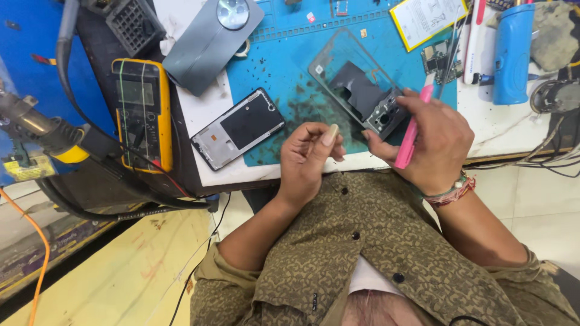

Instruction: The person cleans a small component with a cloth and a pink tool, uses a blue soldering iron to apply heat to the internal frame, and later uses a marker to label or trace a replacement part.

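Two hands work at the near edge of a blue mat point(266, 66) on a cluttered repair bench. Far left, a hot-air handle point(36, 130) lies beside a yellow meter point(144, 115). Past the meter, a grey back cover point(208, 42) with a round camera ring lies at the mat's top corner, and below it a phone frame point(237, 128) lies face up, half on the mat, half on the white bench.

The left hand point(308, 160) hovers just right of that frame, its fingers curled loosely inward with the thumb raised; it looks to be holding nothing, though a very small part pinched there would not show. Beside it, the right hand point(432, 145) is closed around a pink pry tool point(412, 130), gripped like a pen with the tip pointing away, and its fingertips also rest on the near end of a phone shell point(361, 87), which lies tilted on the mat with its camera block toward the person. Farther right are a yellow-edged sheet point(426, 21), a circuit board point(436, 60) and a blue bottle point(512, 54).

Judging by the grip, the step in hand is prying or scraping at the shell's camera end. The next move would call for the left hand to steady the shell while the pink tip works in gently at a low angle.
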